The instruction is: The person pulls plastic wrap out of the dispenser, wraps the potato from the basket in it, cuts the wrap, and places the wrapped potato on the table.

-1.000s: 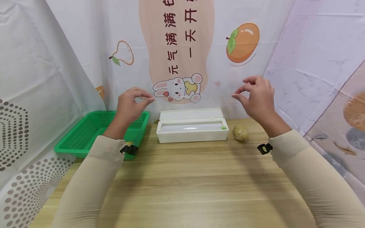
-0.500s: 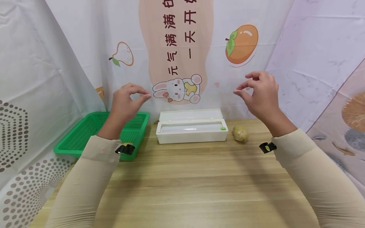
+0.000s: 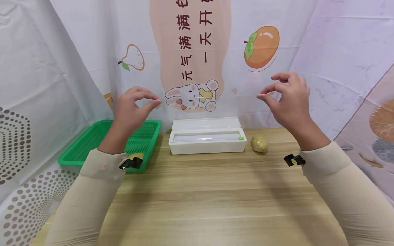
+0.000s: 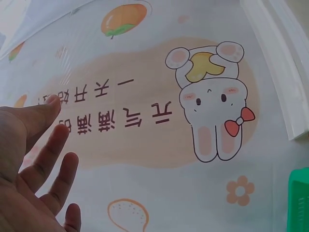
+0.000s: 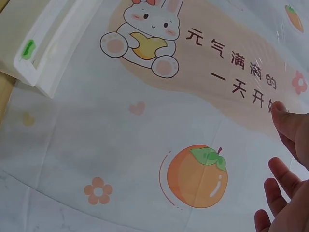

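Both hands are raised in front of the backdrop, thumb and forefinger of each pinched together. Between them stretches a sheet of clear cling film [image 3: 198,97], nearly invisible apart from faint glints and streaks. The left hand [image 3: 130,107] grips its left side, above the green basket. On the right, the right hand [image 3: 289,99] pinches the other side, higher than the potato [image 3: 259,143]. Below and between the hands stands a white cling film dispenser [image 3: 207,147], its lid [image 3: 206,123] tilted back, a roll visible inside and a green slide cutter [image 3: 241,138] at its right end.
A green plastic basket [image 3: 150,143] stands at the left with a yellowish item [image 3: 136,156] in it, partly covered by the left wrist strap. The wooden table [image 3: 197,201] runs up to a printed cloth backdrop [image 3: 234,51]. Patterned cloth hangs on both sides.
The hands have moved farther apart and slightly upward, the left going left and the right going right. The film's glint has risen with them. The dispenser, potato and basket stay put.
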`<action>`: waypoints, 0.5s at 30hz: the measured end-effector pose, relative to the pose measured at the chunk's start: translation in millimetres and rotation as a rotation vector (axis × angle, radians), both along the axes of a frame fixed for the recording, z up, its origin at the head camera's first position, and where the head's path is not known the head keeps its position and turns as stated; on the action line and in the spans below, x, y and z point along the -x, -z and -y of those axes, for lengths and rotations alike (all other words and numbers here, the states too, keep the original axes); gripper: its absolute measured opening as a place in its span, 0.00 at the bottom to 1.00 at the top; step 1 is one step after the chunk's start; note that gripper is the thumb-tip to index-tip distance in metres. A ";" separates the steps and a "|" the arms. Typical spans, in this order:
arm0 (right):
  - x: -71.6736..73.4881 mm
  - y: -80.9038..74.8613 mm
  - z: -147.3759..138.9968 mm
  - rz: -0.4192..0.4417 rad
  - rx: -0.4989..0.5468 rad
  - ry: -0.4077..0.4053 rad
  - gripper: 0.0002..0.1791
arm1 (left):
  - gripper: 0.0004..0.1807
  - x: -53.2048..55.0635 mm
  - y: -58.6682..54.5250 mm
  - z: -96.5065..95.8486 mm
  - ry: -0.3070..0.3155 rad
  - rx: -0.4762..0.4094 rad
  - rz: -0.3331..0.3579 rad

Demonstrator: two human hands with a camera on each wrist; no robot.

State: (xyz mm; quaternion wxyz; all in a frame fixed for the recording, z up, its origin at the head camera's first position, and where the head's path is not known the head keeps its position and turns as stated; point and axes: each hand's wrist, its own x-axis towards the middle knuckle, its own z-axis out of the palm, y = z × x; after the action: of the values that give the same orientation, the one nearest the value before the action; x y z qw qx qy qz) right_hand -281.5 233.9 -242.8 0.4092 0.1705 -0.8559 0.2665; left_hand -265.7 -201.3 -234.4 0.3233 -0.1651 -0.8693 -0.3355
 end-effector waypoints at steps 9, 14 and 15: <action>-14.6 -3.7 -2.0 -0.043 0.017 -0.032 0.12 | 0.10 -15.8 -4.2 -1.4 0.021 -0.023 -0.046; -23.2 -7.2 -3.4 -0.093 0.000 -0.048 0.12 | 0.09 -24.3 -6.6 -1.6 0.027 -0.020 -0.099; -24.7 -7.9 -3.8 -0.104 -0.004 -0.052 0.12 | 0.09 -25.9 -7.1 -1.9 0.029 -0.021 -0.107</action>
State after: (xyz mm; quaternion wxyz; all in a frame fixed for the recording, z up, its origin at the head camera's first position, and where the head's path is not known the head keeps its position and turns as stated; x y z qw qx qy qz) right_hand -256.8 237.7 -234.9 0.4457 0.2070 -0.8293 0.2661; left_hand -239.8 -199.4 -227.3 0.3661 -0.1921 -0.8448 -0.3398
